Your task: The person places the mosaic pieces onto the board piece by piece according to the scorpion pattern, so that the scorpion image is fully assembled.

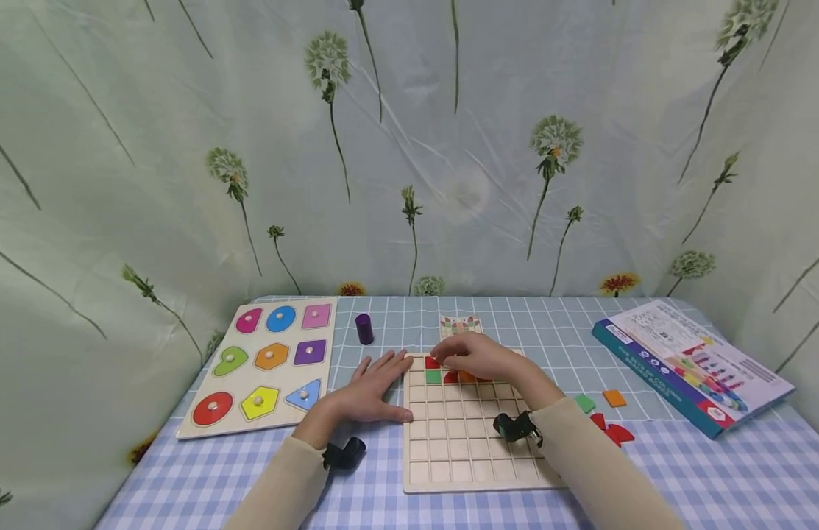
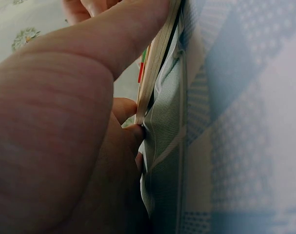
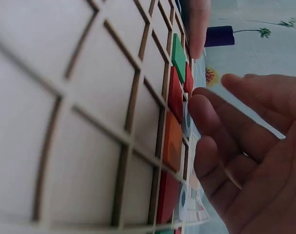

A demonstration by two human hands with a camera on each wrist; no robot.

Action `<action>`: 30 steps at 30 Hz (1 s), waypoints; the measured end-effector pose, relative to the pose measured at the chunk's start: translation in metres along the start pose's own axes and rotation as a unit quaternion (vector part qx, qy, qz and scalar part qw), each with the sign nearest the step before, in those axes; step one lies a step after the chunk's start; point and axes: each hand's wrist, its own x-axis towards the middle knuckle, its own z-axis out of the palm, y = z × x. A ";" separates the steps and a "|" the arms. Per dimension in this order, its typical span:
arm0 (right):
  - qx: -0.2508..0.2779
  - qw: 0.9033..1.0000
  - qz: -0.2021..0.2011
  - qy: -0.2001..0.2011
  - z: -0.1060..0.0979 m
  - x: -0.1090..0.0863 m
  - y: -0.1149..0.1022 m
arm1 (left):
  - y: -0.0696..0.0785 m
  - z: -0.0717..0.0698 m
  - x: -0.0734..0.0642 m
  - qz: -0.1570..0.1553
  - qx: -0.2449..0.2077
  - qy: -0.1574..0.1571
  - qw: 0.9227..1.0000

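Observation:
A wooden grid board (image 1: 442, 449) lies in front of me, with red, green and orange tiles in its upper rows. My left hand (image 1: 369, 394) rests along the board's left side, fingers spread and thumb at the edge. Over the top rows reaches my right hand (image 1: 478, 358), its fingers loosely bent with nothing visible between them. In the right wrist view its fingertips are close to the far row, near a red tile (image 3: 175, 92), a green tile (image 3: 178, 56) and an orange tile (image 3: 172, 144). The hand hides part of those rows in the head view.
Behind the board lies an owl picture card (image 1: 461, 324). A purple cylinder (image 1: 364, 329) stands left of it. The knobbed shape puzzle (image 1: 230, 390) is at left, a flat box (image 1: 694, 364) at right. Loose green (image 1: 584, 403), orange (image 1: 614, 398) and red pieces (image 1: 614, 432) lie beside the right forearm.

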 end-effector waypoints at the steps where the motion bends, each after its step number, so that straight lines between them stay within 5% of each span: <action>1: 0.006 1.000 -0.001 0.002 -0.001 -0.004 0.000 | 0.000 0.000 0.000 0.001 -0.003 0.001 1.000; 14: -0.014 0.998 0.018 0.059 -0.021 -0.057 0.007 | 0.000 0.001 0.001 0.003 -0.003 0.004 1.000; 30: -0.028 0.998 0.038 0.037 -0.040 -0.107 0.038 | 0.002 0.000 0.001 0.004 -0.008 0.004 1.000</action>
